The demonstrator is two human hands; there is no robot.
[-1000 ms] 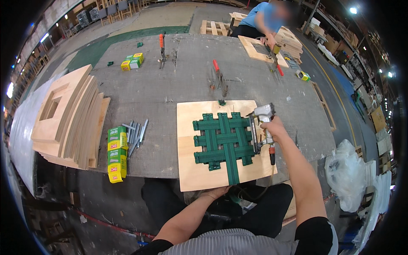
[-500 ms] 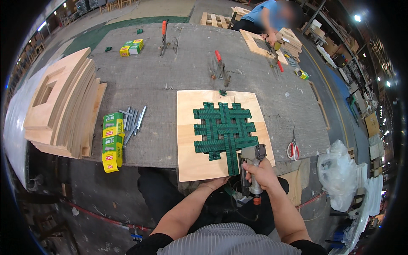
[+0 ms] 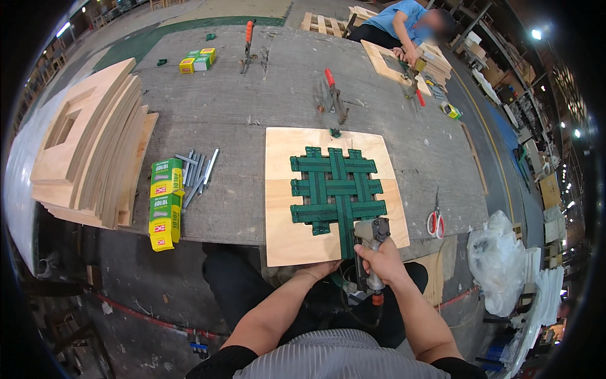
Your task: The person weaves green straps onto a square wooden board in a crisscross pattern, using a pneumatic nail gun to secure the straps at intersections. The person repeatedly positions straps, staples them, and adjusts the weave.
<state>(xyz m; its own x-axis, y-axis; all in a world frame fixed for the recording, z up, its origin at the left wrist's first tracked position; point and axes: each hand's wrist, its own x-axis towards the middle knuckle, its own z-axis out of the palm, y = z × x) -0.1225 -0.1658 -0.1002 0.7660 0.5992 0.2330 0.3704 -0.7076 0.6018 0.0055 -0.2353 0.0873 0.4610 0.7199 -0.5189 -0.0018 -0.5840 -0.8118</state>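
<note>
Far left on the bench (image 3: 252, 114), a stack of frames (image 3: 88, 151) leans in a fan. Just right of it lie staple boxes (image 3: 165, 203), green and yellow, in a row, with loose staple strips (image 3: 199, 174) touching their upper right corner.

The board (image 3: 287, 189) sits mid-bench, its near edge overhanging toward the person. Green webbing (image 3: 334, 189) is woven across it in a lattice, with one strap running down to the near edge.

The left hand (image 3: 320, 270) is at the board's near edge, just below the wood. Its fingers curl under the edge, so I cannot tell whether they grip the strap end or only the board. The strap's tail comes off the edge just right of this hand, between the two hands.

The right hand (image 3: 379, 260) is wrapped tight round the handle of a stapler (image 3: 369, 237), fingers pressed together about it. The tool's head rests at the board's near edge, right beside the strap's lower end, touching or nearly so.

Further right, scissors (image 3: 434, 220) with red handles lie on the bench, well apart from the hands. Beyond the bench edge is a plastic bag (image 3: 499, 259).

At the far right top, another person (image 3: 404, 22) bends over a second frame (image 3: 388, 60).
</note>
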